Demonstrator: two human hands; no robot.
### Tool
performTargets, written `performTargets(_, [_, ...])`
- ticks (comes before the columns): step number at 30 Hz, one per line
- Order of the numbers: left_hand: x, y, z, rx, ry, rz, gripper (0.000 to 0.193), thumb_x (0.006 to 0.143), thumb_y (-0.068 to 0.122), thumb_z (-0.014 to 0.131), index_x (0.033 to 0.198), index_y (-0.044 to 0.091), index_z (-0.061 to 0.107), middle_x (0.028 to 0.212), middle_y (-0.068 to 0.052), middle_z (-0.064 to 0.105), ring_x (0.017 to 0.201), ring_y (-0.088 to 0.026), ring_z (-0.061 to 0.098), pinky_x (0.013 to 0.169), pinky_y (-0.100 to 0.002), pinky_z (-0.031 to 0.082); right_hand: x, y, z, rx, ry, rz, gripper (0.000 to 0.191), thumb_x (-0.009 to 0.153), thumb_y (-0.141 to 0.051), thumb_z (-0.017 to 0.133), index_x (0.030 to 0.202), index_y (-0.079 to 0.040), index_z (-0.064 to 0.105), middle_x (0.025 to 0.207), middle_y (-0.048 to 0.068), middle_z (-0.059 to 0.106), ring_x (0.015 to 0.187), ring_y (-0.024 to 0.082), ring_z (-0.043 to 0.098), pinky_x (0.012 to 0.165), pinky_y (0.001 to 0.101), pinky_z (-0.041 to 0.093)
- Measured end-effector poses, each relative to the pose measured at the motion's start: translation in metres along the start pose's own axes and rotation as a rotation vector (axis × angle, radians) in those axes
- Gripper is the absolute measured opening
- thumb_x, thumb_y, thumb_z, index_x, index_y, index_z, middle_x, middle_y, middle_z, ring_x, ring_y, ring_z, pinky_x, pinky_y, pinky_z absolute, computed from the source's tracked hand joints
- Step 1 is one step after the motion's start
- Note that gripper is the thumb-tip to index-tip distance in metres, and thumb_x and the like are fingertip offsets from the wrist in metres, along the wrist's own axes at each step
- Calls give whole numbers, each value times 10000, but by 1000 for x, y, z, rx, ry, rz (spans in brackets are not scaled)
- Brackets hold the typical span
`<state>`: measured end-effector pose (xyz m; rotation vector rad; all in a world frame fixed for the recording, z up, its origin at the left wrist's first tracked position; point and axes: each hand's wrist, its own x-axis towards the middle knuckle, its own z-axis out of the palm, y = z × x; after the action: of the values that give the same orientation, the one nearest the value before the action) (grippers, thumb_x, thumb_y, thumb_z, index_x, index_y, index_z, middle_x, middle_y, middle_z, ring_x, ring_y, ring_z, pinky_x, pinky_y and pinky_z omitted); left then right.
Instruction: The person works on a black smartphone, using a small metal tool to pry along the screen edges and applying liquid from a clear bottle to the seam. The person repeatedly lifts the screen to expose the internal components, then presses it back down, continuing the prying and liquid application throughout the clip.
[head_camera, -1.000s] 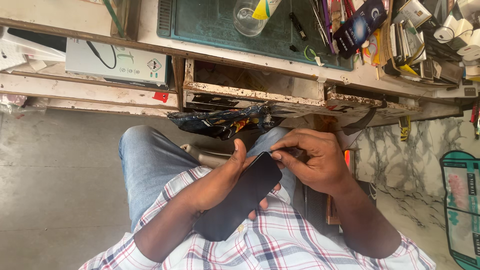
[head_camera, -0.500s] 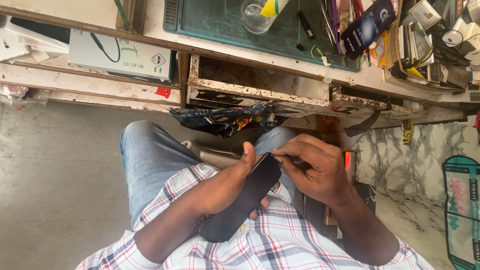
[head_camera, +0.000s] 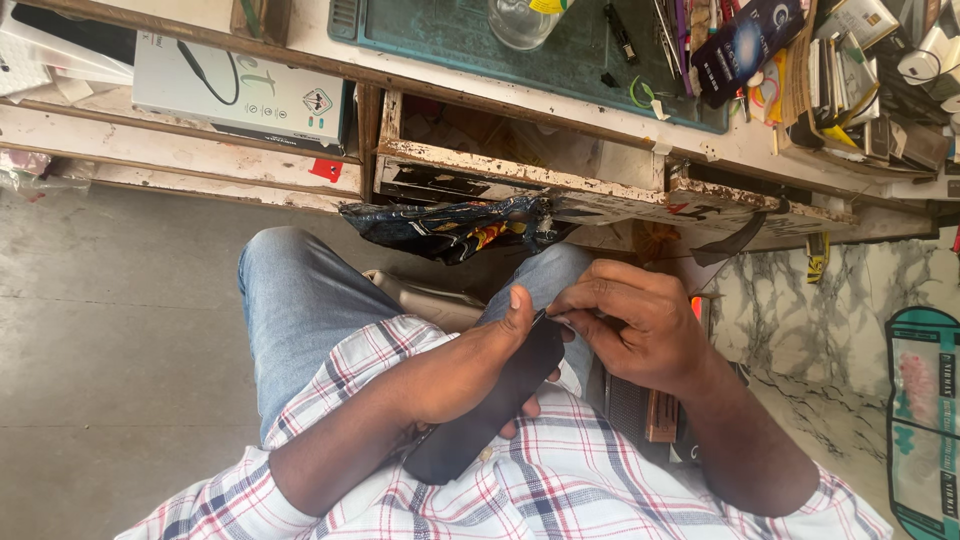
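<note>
A dark, slim phone (head_camera: 487, 415) lies slanted over my lap, above my checked shirt and blue jeans. My left hand (head_camera: 462, 365) wraps around its middle, thumb stretched up along the upper edge. My right hand (head_camera: 640, 332) is pinched at the phone's top corner, fingertips touching the edge beside my left thumb. I cannot tell whether those fingers hold a thin tool. The hands hide much of the phone.
An open, worn wooden drawer (head_camera: 520, 175) juts from the workbench ahead, with a dark crumpled plastic bag (head_camera: 450, 225) hanging below it. On the bench are a green mat (head_camera: 440, 40), a glass jar (head_camera: 520, 18), a white box (head_camera: 240, 92) and several cluttered tools and packages (head_camera: 850, 70).
My right fingertips have closed in tighter on the phone's top corner, and the phone sits slightly lower on my lap. My left grip is unchanged.
</note>
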<state>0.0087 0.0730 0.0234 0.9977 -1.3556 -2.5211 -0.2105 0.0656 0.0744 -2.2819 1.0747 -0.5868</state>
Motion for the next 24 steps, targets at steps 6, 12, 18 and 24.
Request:
performTargets(6, [-1,-3,2,14,-63,7,1204,719,893,13,1348,22,557,936,-124,721,635,-174,707,619,-316,620,2,-1,-5,8,-90,2,183,809,74,738,963,-23,737,832,72,678,699,164,712,575,279,559])
performTargets(12, [5,-8,3,-17,-83,-17,1217,680,914,53,1455,78,479,1057,-119,704,705,-175,716,631,-325,634,3,-4,-8,-58,-194,-26,202,785,46,730,963,-49,747,777,68,626,626,200,655,535,327,516])
performTargets(18, [11,-14,2,-53,-114,-33,1240,664,930,50,1386,27,497,1050,-155,712,744,-207,734,614,-331,648,2,-10,-3,-109,-194,-72,263,750,55,705,972,-75,757,746,36,610,602,176,659,517,322,533])
performTargets(24, [15,-21,2,-103,-110,-19,1288,645,953,56,1371,-11,504,1040,-157,715,763,-206,741,607,-342,656,2,-12,4,-195,-126,-201,231,767,33,714,967,-80,732,1023,99,736,781,224,735,628,308,592])
